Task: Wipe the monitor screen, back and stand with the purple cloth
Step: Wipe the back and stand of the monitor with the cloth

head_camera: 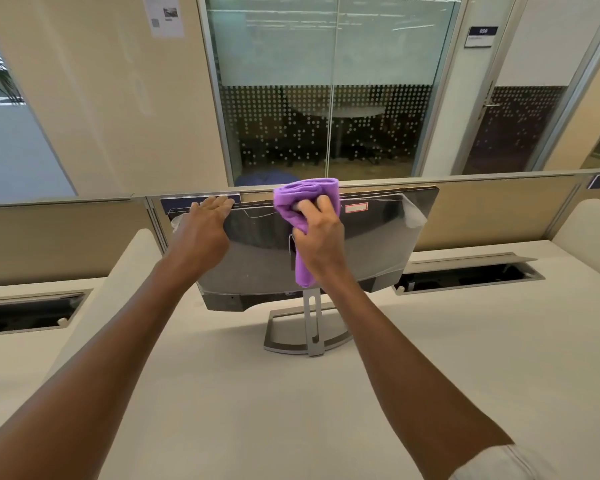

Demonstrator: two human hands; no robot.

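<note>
A dark monitor (371,244) stands on a silver stand (307,336) in the middle of the white desk, its glossy screen facing me under a loose clear film. My left hand (207,226) rests on the monitor's top left edge, fingers over the rim. My right hand (317,232) grips the bunched purple cloth (300,200) and presses it against the top middle of the screen. One end of the cloth hangs below my wrist. The monitor's back is hidden.
The white desk (257,393) has open cable trays at the left (32,313) and right (468,275). A beige partition (492,213) runs right behind the monitor. Beyond it are glass walls and a door.
</note>
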